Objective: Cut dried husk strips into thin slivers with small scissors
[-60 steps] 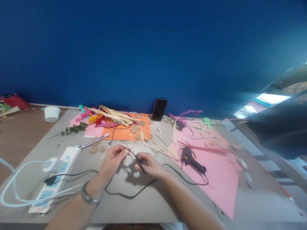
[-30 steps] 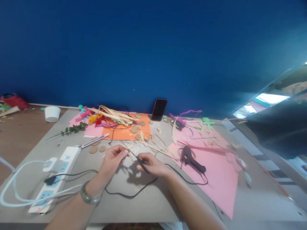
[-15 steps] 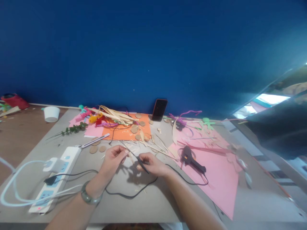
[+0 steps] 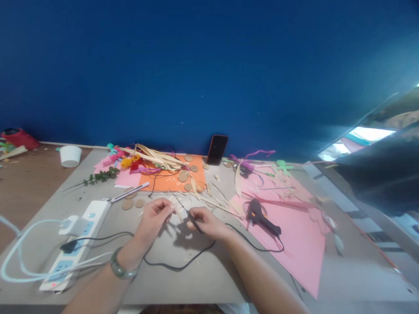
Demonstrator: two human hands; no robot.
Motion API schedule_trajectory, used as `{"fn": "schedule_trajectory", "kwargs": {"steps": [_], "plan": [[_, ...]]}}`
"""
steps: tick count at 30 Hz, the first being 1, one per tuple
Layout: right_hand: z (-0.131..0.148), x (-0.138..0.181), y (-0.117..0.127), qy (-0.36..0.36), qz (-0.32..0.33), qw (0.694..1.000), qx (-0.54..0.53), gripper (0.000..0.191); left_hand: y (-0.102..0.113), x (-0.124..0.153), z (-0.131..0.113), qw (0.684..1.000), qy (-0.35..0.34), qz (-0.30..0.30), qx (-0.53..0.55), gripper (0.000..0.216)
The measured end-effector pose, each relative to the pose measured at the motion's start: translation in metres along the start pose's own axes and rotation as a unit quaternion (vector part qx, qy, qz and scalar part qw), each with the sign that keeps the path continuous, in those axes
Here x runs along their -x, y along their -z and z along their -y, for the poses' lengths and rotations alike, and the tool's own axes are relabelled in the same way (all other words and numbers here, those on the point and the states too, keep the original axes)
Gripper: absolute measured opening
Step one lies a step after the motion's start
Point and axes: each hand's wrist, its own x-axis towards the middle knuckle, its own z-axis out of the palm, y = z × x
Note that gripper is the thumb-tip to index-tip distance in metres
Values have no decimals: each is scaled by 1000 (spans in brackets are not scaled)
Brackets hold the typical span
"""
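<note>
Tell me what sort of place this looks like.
Probably a craft worktable: a glue gun lies on pink paper, pale straw-like strips are heaped near the blue wall, and the right hand holds a slim dark tool.

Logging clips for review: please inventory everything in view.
Slim tool: one, black, centre
Strip: one, pale, centre
Glue gun: one, black, right
Sheet: one, orange, back
Paper: several, pink, both sides
Straw bundle: one, beige, back
Discs: several, brown, middle
Leafy sprig: one, green, left
Cup: one, white, left
Phone: one, dark, back
Power strip: one, white, left
Scraps: many, mixed, scattered
Wall: one, blue, behind
Table: one, grey, below
Bangle: one, green, left wrist
Left hand: one, bare, centre
Right hand: one, bare, centre
</note>
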Motion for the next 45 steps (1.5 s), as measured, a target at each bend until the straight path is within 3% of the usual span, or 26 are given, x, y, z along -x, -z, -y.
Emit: {"fn": "schedule_trajectory", "kwargs": {"steps": [7,28,34,40,45], "plan": [[0,2,1,-4,45,999,-6,46,0,-1,2,1000,-4,-17,14,22],[0,2,3,-25,24,999,10,41,0,-1,2,1000,-5,-12,27,22],[-4,-2,-2,-25,-35,998,-35,43,0,0,1,1000,-6,-7,13,24],[-9,-6,-14,21,-107,984,-138,33,-3,0,1,1000,-7,-4,-3,24],[-11,-7,-17,55,-136,980,-133,29,-7,0,2,1000,13,-3,-2,25]]}}
